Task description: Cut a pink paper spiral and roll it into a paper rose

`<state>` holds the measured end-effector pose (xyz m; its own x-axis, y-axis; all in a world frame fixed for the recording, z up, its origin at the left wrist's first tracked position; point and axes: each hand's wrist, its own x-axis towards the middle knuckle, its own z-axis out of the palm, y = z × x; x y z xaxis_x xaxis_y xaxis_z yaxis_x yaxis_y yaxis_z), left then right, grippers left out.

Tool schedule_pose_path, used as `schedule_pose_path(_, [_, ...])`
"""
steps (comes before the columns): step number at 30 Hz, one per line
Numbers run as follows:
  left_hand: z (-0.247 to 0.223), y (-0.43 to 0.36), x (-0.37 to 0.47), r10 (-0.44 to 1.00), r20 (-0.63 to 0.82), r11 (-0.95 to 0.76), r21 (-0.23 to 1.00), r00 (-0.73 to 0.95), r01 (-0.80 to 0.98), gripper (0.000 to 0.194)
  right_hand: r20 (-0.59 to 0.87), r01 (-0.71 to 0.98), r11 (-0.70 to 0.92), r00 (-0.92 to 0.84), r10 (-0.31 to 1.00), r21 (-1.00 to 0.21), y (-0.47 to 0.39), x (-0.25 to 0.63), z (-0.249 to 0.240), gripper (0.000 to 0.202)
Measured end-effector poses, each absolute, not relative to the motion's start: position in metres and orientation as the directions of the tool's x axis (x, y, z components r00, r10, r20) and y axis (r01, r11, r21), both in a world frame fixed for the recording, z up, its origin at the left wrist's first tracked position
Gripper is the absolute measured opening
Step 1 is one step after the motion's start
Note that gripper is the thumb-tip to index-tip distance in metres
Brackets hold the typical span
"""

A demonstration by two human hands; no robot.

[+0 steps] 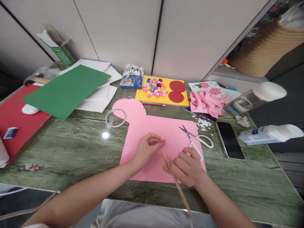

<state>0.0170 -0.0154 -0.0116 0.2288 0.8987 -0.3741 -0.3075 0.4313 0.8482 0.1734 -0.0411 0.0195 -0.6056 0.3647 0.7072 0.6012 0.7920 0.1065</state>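
Pinching a small pink piece in closed fingers, the left hand is over the pink sheet. The right hand curls its fingers by a tan strip; how tightly, or on what, I cannot tell. From it, scissors lie at one o'clock, the phone at two.

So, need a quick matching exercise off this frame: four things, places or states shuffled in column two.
1. Scissors
2. Phone
3. White ring
4. Small pink piece

A. Partly over the pink circles
B. Pinched in the left hand
C. Blades open, partly on the pink sheet
D. Screen dark

Pairs: 1-C, 2-D, 3-A, 4-B
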Motion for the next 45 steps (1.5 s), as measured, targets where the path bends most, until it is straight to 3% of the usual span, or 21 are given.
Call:
schedule_pose_path(3, [-0.01,-0.013,0.015,0.859,-0.434,0.51,0.78,0.273,-0.363,0.029,0.722,0.623,0.778,-0.505,0.473,-0.074,-0.041,0.178,0.018,0.015])
schedule_pose_path(6, [-0.009,-0.01,0.012,0.842,-0.421,0.534,0.741,0.337,-0.408,0.03,0.655,0.676,0.621,-0.266,0.707,-0.397,-0.034,0.178,0.01,0.015])
schedule_pose_path(9, [-0.009,-0.009,0.01,0.844,-0.387,0.522,0.754,0.373,-0.399,0.03,0.263,0.483,0.282,-0.109,0.959,-0.829,-0.027,0.174,0.005,0.015])
schedule_pose_path(11, [-0.009,-0.009,0.009,0.85,-0.371,0.504,0.78,0.375,-0.37,0.03,-0.005,0.246,0.034,-0.153,0.988,-0.969,-0.023,0.171,0.005,0.024])
schedule_pose_path(14, [-0.01,-0.008,0.009,0.862,-0.349,0.475,0.808,0.367,-0.349,0.03,-0.203,0.084,-0.189,-0.211,0.956,-0.978,-0.018,0.169,0.008,0.03])
schedule_pose_path(17, [-0.009,-0.007,0.009,0.864,-0.358,0.475,0.814,0.353,-0.334,0.033,-0.244,0.074,-0.234,-0.183,0.952,-0.969,-0.016,0.17,0.009,0.032])
schedule_pose_path(26, [0.0,-0.009,0.009,0.861,-0.362,0.462,0.851,0.357,-0.251,0.045,-0.229,-0.006,-0.236,-0.22,0.948,-0.972,-0.018,0.173,0.008,0.027])
schedule_pose_path(35, [-0.004,-0.009,0.01,0.888,-0.28,0.4,0.862,0.365,-0.312,0.032,-0.177,-0.053,-0.195,-0.246,0.953,-0.979,-0.017,0.174,0.009,0.034])
schedule_pose_path(45, [-0.001,-0.009,0.009,0.872,-0.252,0.373,0.897,0.42,-0.236,0.034,-0.107,0.125,-0.077,-0.255,0.961,-0.989,-0.016,0.178,0.008,0.033])
